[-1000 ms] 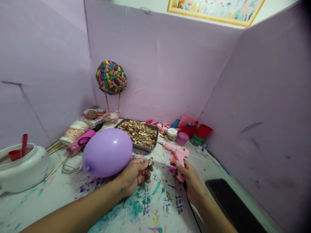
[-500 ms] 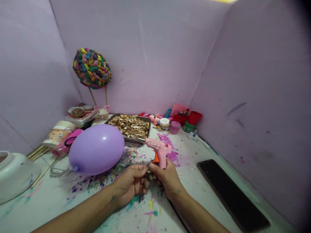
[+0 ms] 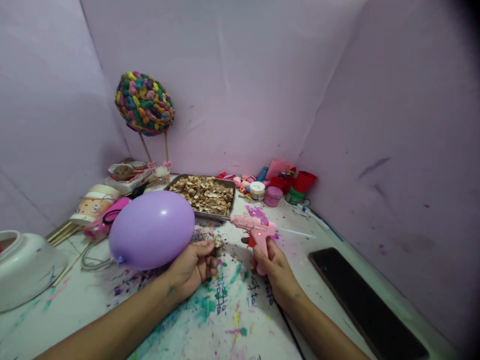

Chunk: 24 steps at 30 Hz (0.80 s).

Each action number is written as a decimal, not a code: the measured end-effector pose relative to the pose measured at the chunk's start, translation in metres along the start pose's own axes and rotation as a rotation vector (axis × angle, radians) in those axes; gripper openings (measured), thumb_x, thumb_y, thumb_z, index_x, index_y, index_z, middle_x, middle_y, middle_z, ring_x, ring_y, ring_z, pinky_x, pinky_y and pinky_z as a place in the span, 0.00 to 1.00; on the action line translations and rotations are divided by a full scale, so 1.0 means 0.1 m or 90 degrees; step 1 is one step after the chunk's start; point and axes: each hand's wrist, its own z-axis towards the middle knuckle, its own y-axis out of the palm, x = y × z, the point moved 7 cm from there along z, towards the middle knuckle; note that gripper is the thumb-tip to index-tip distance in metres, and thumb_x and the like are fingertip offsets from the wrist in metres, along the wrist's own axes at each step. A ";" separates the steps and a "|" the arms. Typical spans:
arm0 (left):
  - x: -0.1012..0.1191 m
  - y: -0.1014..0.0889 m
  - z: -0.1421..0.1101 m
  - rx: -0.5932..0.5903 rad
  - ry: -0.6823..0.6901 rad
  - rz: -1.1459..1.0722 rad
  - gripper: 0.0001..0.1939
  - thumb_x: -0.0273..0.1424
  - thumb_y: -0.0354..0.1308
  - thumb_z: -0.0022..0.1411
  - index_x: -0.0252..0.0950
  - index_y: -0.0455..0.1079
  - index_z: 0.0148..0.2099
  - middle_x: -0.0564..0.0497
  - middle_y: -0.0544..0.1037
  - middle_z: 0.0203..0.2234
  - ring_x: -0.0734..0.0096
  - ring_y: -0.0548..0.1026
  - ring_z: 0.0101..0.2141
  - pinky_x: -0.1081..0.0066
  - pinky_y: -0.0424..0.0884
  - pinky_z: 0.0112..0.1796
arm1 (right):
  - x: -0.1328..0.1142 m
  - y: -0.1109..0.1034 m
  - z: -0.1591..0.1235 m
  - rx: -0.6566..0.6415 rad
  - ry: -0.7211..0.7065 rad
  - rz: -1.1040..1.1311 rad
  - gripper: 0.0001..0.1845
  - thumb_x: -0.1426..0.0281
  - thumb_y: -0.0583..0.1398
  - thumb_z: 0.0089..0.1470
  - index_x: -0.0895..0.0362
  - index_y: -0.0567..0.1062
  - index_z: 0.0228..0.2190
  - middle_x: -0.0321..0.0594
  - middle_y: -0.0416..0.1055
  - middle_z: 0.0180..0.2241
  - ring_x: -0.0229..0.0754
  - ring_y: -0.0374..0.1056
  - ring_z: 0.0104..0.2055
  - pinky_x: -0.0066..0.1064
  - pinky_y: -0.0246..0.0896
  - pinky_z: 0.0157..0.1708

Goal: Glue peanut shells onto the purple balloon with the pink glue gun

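Between the thumb and fingers of my left hand (image 3: pixel 195 262) is a small nut shell piece (image 3: pixel 218 242), pinched at the fingertips. My right hand (image 3: pixel 273 265) is wrapped round the handle of a pink glue gun (image 3: pixel 255 228), a finger near its orange-red trigger. The gun's nozzle points left, and a clear glue stick (image 3: pixel 298 233) juts from its back. Beside my left hand lies an inflated purple balloon (image 3: pixel 152 230), its knot toward the left. Behind it stands a metal tray (image 3: pixel 210 216) heaped with brown shells (image 3: pixel 204 194).
A multicoloured egg-shaped piece (image 3: pixel 145 103) stands on sticks at the back left. Paper cups (image 3: pixel 93 204) and a white bowl (image 3: pixel 28 270) are at left. Paint jars (image 3: pixel 273 196) and red cups (image 3: pixel 304 181) stand at the back. A dark phone (image 3: pixel 365 300) lies at right.
My hands have moved apart. The left hand has shifted left with the shell piece, and the right hand has drawn right with the glue gun. The view has shifted slightly.
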 end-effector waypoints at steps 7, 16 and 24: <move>0.10 -0.09 0.08 0.004 0.023 -0.036 0.05 0.21 0.49 0.55 0.31 0.63 0.28 0.52 0.69 0.18 0.80 0.66 0.15 0.79 0.62 0.16 | -0.02 -0.03 -0.13 -0.050 -0.008 -0.066 0.19 0.57 0.60 0.42 0.59 0.68 0.32 0.30 0.61 0.17 0.35 0.54 0.19 0.25 0.48 0.18; 0.05 -0.07 0.06 -0.025 -0.049 -0.029 0.06 0.21 0.49 0.56 0.26 0.67 0.32 0.51 0.69 0.16 0.77 0.68 0.15 0.77 0.65 0.17 | 0.04 -0.06 -0.11 -0.063 -0.033 -0.101 0.18 0.57 0.60 0.43 0.58 0.70 0.30 0.31 0.60 0.17 0.35 0.52 0.18 0.26 0.45 0.17; 0.05 -0.06 0.07 -0.023 -0.048 -0.040 0.06 0.21 0.49 0.56 0.27 0.67 0.32 0.51 0.70 0.16 0.77 0.68 0.15 0.77 0.65 0.17 | 0.04 -0.03 -0.12 -0.081 -0.040 -0.078 0.17 0.57 0.60 0.44 0.58 0.69 0.31 0.31 0.60 0.19 0.34 0.52 0.20 0.25 0.47 0.18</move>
